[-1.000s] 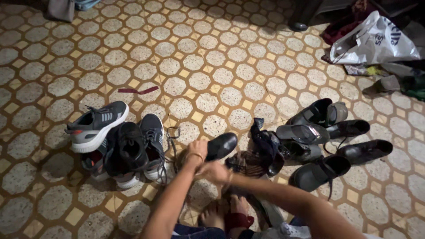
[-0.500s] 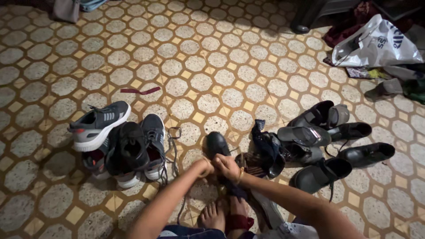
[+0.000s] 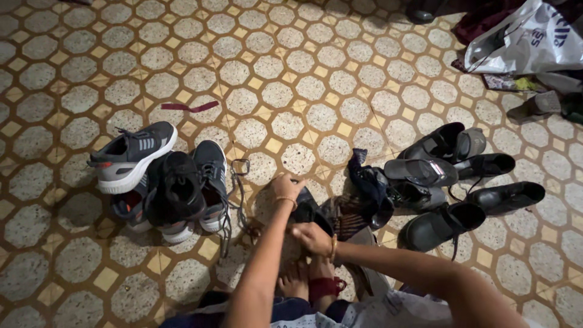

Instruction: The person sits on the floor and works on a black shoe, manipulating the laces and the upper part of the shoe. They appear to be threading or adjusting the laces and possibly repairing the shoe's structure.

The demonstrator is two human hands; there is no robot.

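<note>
I sit on a patterned tile floor with my bare feet (image 3: pixel 297 282) tucked in front of me. My left hand (image 3: pixel 286 187) grips the far end of a black shoe (image 3: pixel 311 211). The near end of the same shoe is held low by my right hand (image 3: pixel 311 238), just above my feet. Both arms partly hide the shoe.
A grey sneaker (image 3: pixel 130 155) and black sneakers (image 3: pixel 182 188) with loose laces (image 3: pixel 234 182) lie heaped at the left. A dark cloth (image 3: pixel 367 182), black sandals (image 3: pixel 425 171) and black leather shoes (image 3: pixel 504 197) lie at the right. A white plastic bag (image 3: pixel 528 36) is far right; a red strip (image 3: pixel 188 107) is on the tiles.
The black shoe has come down from a raised, tilted position toward my feet, and both hands have drawn closer to my body with it.
</note>
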